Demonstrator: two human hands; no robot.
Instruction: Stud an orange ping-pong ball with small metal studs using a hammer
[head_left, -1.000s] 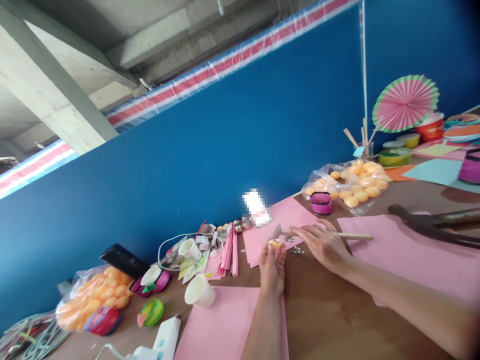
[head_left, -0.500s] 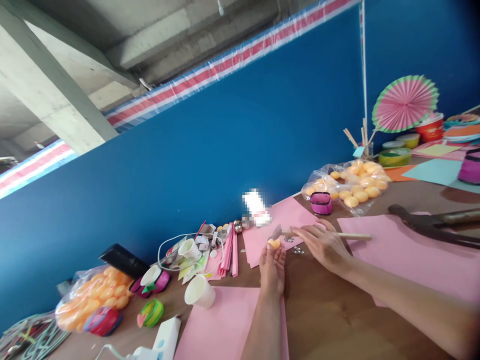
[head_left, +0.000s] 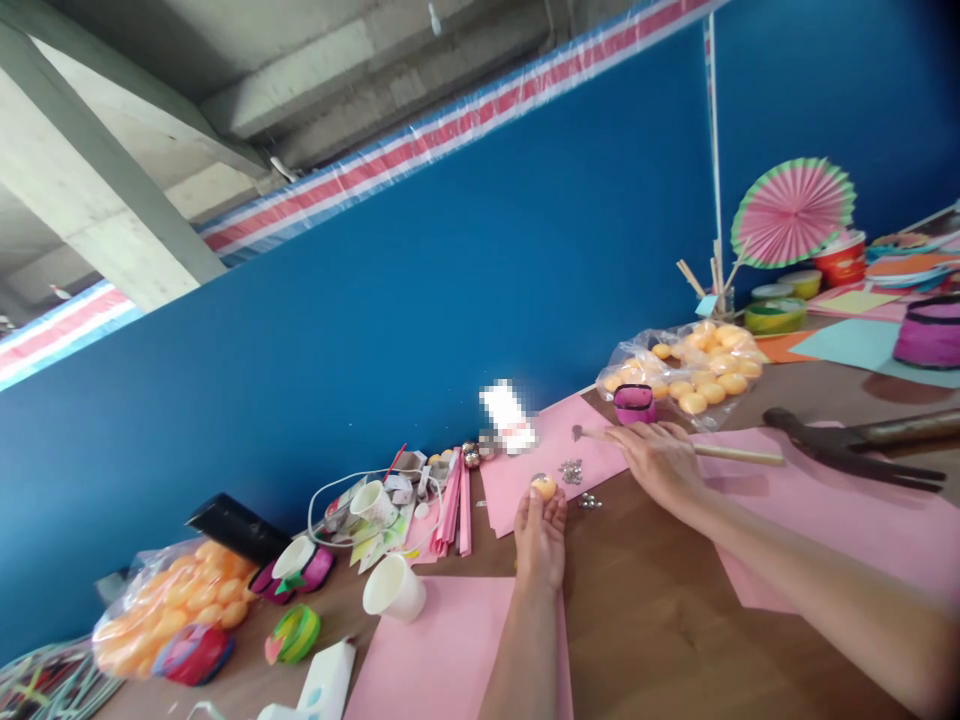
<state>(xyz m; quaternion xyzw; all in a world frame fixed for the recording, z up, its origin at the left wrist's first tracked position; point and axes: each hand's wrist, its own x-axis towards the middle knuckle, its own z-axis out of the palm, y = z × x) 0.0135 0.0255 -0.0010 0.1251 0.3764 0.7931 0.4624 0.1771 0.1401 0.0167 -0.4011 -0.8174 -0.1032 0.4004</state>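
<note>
My left hand (head_left: pixel 540 545) is closed around a small orange ball (head_left: pixel 544 487), held up at the fingertips. A greyish patch shows on the ball's top. In my right hand (head_left: pixel 664 465) is a paintbrush (head_left: pixel 742 455) with a pale wooden handle and a dark tip, pointing left above pink paper (head_left: pixel 536 440). The tip stands apart from the ball. Small silvery pieces (head_left: pixel 571 472) lie on that paper between my hands, with a few more silvery bits (head_left: pixel 590 502) on the brown table (head_left: pixel 637 620) just below.
A hammer (head_left: pixel 825 438) lies on pink paper at the right. Bags of orange balls (head_left: pixel 712 375) sit at the back right and far left. Left of my hands stand a white paper cup (head_left: pixel 395 588) and a power strip (head_left: pixel 328 680). A blue partition (head_left: pixel 375 300) rises behind.
My right hand has drawn the paintbrush away from the ball to the right, uncovering the ball's top and the silvery pieces. My left hand still holds the ball. The view has shifted slightly.
</note>
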